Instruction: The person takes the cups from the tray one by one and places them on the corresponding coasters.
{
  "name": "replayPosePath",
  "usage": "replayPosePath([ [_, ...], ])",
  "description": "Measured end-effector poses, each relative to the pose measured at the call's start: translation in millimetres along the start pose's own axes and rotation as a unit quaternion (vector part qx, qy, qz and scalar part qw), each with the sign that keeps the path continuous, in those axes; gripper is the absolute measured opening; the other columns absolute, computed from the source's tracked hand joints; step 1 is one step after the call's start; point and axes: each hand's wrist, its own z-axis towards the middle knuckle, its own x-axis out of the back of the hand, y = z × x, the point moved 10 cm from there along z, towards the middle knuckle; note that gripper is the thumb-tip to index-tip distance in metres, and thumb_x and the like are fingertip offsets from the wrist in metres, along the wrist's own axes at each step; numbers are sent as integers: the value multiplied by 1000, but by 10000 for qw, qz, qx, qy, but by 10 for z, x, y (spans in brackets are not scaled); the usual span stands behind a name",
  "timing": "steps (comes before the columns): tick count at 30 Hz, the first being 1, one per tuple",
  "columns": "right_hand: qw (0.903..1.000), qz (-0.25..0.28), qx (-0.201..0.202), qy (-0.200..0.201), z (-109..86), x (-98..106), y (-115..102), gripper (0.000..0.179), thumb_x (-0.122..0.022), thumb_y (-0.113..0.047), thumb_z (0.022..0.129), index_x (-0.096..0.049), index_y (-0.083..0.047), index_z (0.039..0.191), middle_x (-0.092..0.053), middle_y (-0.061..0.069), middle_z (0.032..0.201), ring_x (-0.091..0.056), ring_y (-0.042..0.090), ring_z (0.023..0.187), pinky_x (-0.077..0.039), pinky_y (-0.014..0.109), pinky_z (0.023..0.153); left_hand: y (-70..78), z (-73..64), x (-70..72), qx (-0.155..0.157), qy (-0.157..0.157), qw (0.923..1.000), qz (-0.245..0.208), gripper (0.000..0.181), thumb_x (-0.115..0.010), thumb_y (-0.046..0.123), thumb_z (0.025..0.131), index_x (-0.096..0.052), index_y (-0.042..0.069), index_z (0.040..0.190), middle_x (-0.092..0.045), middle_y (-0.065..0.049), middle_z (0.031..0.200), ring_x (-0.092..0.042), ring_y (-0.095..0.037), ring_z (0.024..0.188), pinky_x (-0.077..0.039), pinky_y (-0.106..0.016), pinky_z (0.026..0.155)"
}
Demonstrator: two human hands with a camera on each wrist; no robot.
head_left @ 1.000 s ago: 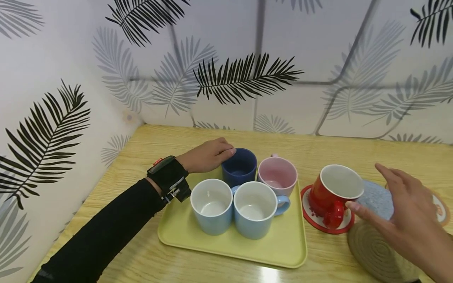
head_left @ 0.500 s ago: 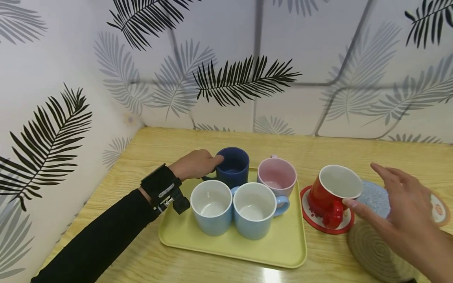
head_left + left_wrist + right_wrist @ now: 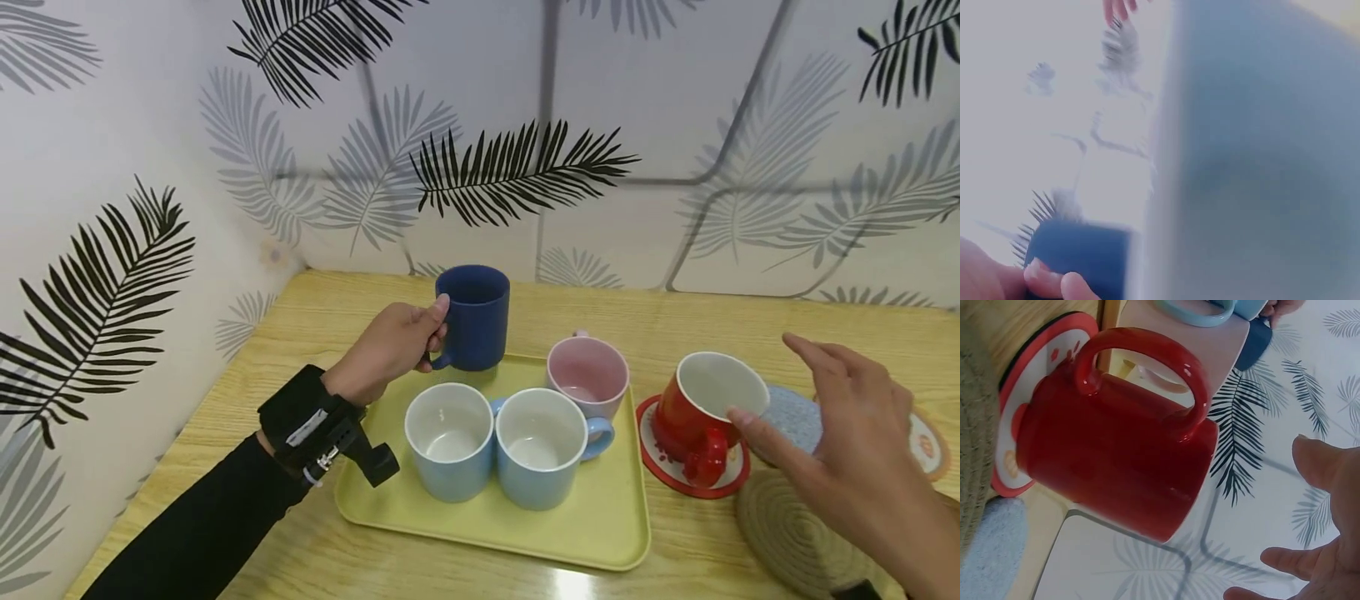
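The left grip (image 3: 393,346) holds a dark blue mug (image 3: 477,333) by its handle, upright at the far edge of a yellow tray (image 3: 525,537). Nearer the viewer than that grip, two light blue mugs (image 3: 540,485) stand on the tray, a pink mug (image 3: 588,375) to its right. Left of the right grip (image 3: 862,425), its fingers spread, a red mug (image 3: 686,421) sits on a coaster (image 3: 649,450) on the worktop (image 3: 292,550).

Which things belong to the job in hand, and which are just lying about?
Probably in the job:
dark blue mug, held by the left hand
red mug on red-rimmed coaster, near the right hand
yellow tray
pink mug
light blue mugs

Seemingly just lying about:
grey-blue coaster
woven mat
orange-edged coaster
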Motion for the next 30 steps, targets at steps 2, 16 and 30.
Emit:
replayPosePath([
  [2, 9998, 97, 100, 167, 27, 31, -62, 82, -73, -44, 91, -38, 5, 148, -34, 41, 139, -26, 59, 128, -9, 67, 110, 131, -102, -5, -262, 107, 9991, -312, 43, -37, 34, 111, -56, -1, 93, -47, -3, 81, -52, -18, 79, -52, -27, 75],
  [16, 9966, 529, -38, -627, 181, -24, -682, 78, -76, -28, 92, -33, -22, 158, -53, 17, 135, -63, 18, 83, -48, 20, 61, 947, -913, -731, -2312, -553, 9578, -1614, 22, -44, 7, 108, -56, -11, 113, -59, -22, 98, -69, -22, 87, -59, -33, 84],
  [30, 9902, 213, -379, -1324, 317, -71, -856, 108, -75, -54, 87, -10, -13, 163, -47, 27, 135, -61, 39, 93, -55, 49, 68, 1091, -1261, -1549, -3090, -1262, 9424, -224, 19, -44, 19, 108, -56, 5, 106, -64, -5, 98, -58, 6, 86, -49, -11, 82],
])
